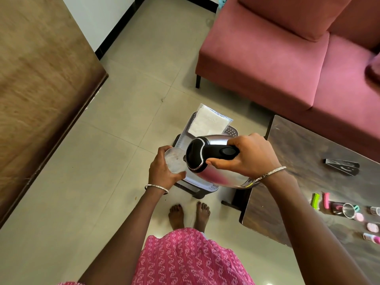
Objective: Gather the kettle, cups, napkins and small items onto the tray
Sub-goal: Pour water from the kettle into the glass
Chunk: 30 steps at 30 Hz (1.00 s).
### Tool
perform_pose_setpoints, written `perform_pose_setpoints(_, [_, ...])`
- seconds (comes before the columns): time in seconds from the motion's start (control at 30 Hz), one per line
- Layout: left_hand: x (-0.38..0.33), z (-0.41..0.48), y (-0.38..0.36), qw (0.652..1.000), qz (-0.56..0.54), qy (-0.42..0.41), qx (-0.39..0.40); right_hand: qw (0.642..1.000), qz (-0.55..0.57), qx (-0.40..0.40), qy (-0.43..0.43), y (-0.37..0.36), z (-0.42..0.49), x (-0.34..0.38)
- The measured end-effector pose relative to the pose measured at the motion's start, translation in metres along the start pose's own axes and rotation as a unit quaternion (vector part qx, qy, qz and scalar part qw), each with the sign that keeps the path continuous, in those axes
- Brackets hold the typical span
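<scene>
From the head camera, the right hand (pixel 250 155) reaches forward at waist height. Its fingers are curled tightly round the black handle of one steel kettle (pixel 216 177), with the thumb along the near side. The kettle is held in the air and tipped over to the left, so its black lid end sits just beside the cup (pixel 173 161). The left hand (pixel 162 171) holds this single clear cup from its left side, fingers wrapped round the far wall and thumb clamped on the near rim. Each wrist wears one thin bangle (pixel 156 188).

Directly below both hands is one grey tray (pixel 186 136), partly hidden by the kettle. One pack of napkins (pixel 207 122) lies on its far end and overhangs the rim.

To the right stands one dark table (pixel 308 151). On its near part lie one green clip (pixel 315 199) and one pink clip (pixel 326 200) side by side, beside several small pink and clear items too small to tell apart. One pink sofa (pixel 287 58) stands behind.
</scene>
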<state>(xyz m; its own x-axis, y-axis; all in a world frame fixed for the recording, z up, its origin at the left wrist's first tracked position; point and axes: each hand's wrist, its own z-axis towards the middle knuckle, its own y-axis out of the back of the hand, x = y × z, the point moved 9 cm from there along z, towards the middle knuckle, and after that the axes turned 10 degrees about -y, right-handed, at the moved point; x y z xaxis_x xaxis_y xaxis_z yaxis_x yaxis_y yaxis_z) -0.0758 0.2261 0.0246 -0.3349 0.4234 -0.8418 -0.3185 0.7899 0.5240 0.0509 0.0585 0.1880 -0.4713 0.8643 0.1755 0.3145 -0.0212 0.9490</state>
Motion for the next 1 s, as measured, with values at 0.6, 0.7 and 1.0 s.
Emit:
perform_pose_setpoints(0.6, [-0.027, -0.003, 0.017, 0.999, 0.022, -0.038, -0.029, 1.0, 0.021, -0.02, -0.005, 0.023, -0.014, -0.013])
perform_pose_setpoints(0.7, [-0.033, -0.003, 0.018, 0.998, 0.023, -0.046, -0.031, 1.0, 0.023, -0.02, 0.0, 0.029, -0.015, -0.014])
perform_pose_setpoints(1.0, [-0.048, -0.004, 0.014, 0.998, 0.023, -0.057, -0.033, 1.0, 0.001, -0.025, 0.019, 0.044, -0.017, -0.014])
